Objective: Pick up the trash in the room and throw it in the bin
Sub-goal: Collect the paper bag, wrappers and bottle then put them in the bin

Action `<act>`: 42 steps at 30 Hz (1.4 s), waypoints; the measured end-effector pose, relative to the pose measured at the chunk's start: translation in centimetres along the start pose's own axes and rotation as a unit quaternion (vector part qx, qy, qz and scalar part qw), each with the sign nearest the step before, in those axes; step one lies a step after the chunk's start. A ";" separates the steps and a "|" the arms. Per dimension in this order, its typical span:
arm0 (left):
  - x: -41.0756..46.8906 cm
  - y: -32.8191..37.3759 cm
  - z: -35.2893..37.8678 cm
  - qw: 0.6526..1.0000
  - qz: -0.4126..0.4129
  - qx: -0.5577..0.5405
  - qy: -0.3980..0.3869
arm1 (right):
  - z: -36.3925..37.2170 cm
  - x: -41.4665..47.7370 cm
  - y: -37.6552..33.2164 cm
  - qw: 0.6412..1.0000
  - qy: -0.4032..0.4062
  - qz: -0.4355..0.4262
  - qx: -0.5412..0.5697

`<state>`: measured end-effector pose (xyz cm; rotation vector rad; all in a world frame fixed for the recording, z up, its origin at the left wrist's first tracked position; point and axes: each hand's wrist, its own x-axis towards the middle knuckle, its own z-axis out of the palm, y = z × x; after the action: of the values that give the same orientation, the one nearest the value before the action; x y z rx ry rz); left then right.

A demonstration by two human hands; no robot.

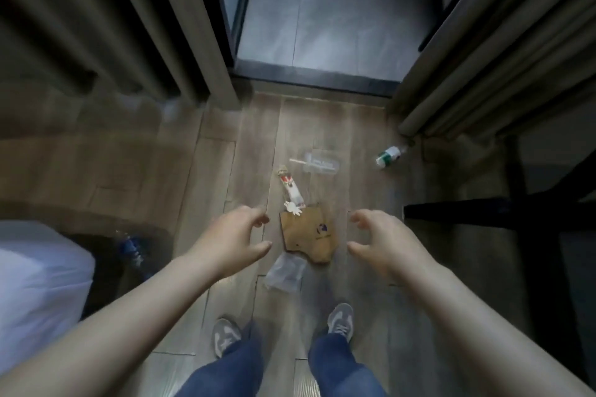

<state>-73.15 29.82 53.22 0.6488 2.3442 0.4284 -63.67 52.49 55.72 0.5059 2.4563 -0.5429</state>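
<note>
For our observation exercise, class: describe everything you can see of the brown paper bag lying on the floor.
The brown paper bag lies flat on the wood-look floor, its lower edge uneven, a small dark blue logo near its middle. It looks like thin kraft paper. It sits between the left hand and the right hand; neither touches it. A red-and-white wrapper overlaps its top left corner, and a clear plastic wrapper lies at its lower left edge.

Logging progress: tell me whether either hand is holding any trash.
No: the left hand and the right hand hang empty, fingers loosely curled, on either side of the brown paper bag.
</note>
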 end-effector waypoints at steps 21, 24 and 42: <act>25.2 -23.2 42.3 0.997 0.005 0.067 -0.036 | 39.4 33.0 13.8 0.952 -0.001 -0.219 -0.214; 25.3 -22.9 44.4 0.998 -0.022 0.050 -0.025 | 40.7 32.8 14.0 0.946 -0.016 -0.226 -0.232; 23.2 -21.7 50.2 0.998 -0.064 -0.016 0.007 | 39.1 31.5 15.6 0.955 -0.008 -0.171 -0.242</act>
<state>-61.96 31.31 -5.11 0.4785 2.3710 0.4124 -63.28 54.29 3.17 -0.1244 2.5503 -0.0570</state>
